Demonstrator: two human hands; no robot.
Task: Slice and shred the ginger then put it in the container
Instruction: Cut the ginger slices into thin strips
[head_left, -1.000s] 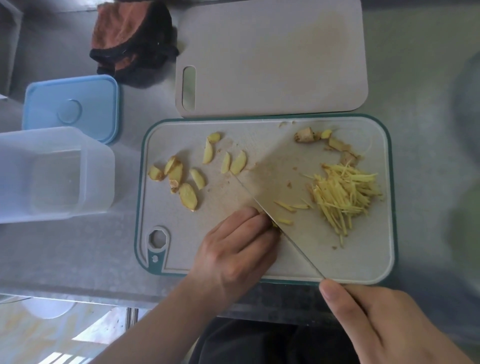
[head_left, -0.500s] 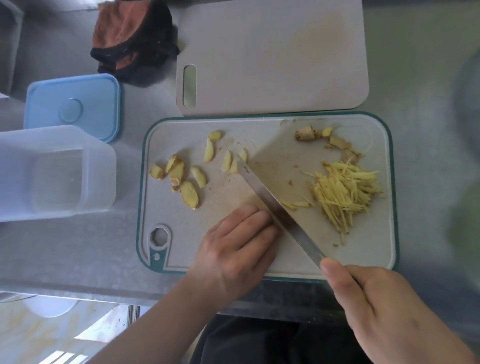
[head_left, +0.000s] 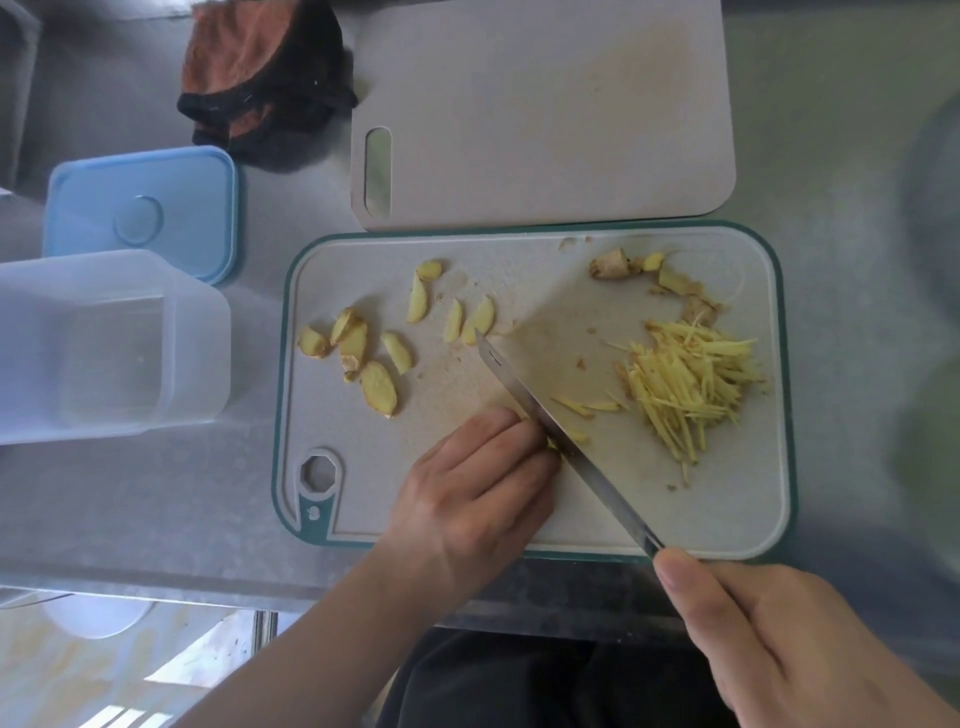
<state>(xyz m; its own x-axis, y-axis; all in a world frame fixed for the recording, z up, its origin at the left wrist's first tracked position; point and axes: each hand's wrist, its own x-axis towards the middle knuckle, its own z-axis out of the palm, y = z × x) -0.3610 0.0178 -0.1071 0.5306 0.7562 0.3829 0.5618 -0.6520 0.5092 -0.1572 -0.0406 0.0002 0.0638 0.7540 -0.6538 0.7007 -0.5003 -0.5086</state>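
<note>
On the green-rimmed cutting board (head_left: 748, 509) lie several ginger slices (head_left: 379, 387) at the left and a pile of ginger shreds (head_left: 685, 384) at the right. Ginger trimmings (head_left: 615, 267) sit at the board's far edge. My right hand (head_left: 769, 639) grips the handle of a knife (head_left: 561, 441), whose blade runs diagonally across the board. My left hand (head_left: 478, 488), fingers curled, holds down a small stack of ginger against the blade; the ginger is mostly hidden under the fingertips. The clear plastic container (head_left: 98, 343) stands open at the left.
A blue lid (head_left: 140, 213) lies behind the container. A second, plain cutting board (head_left: 545, 109) lies beyond the first. A dark orange cloth (head_left: 260, 73) is bunched at the back. The counter edge runs just below the board.
The knife blade has tilted from edge-on to show its flat side and sits closer to my left fingertips. Both hands stay in nearly the same place.
</note>
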